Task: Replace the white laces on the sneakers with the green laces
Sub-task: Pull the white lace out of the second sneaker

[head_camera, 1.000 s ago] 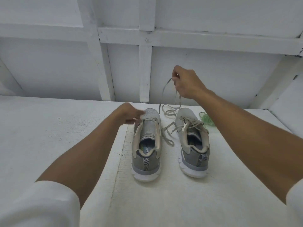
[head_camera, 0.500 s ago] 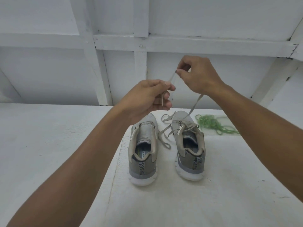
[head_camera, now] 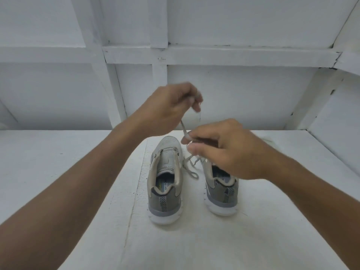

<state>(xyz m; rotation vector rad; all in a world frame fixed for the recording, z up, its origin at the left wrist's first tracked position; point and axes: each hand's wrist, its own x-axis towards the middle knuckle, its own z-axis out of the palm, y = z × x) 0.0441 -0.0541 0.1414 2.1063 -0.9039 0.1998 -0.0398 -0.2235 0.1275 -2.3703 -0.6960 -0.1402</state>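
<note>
since before, my right hand [head_camera: 220,151] dropped low and my left hand [head_camera: 169,108] rose; both pinch the white lace [head_camera: 183,128].

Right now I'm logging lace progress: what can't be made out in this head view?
Head view only:
- Right sneaker eyelets: covered by the right hand.
- Left hand fingertips: motion-blurred, so where they pinch the white lace is unclear.
- Green laces: not discernible.

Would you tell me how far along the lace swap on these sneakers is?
Done: the left sneaker looks unlaced, its tongue bare. In hand: the left hand and right hand both pinch a white lace stretched between them. Left: the right sneaker is partly hidden; no green lace is in view.
</note>
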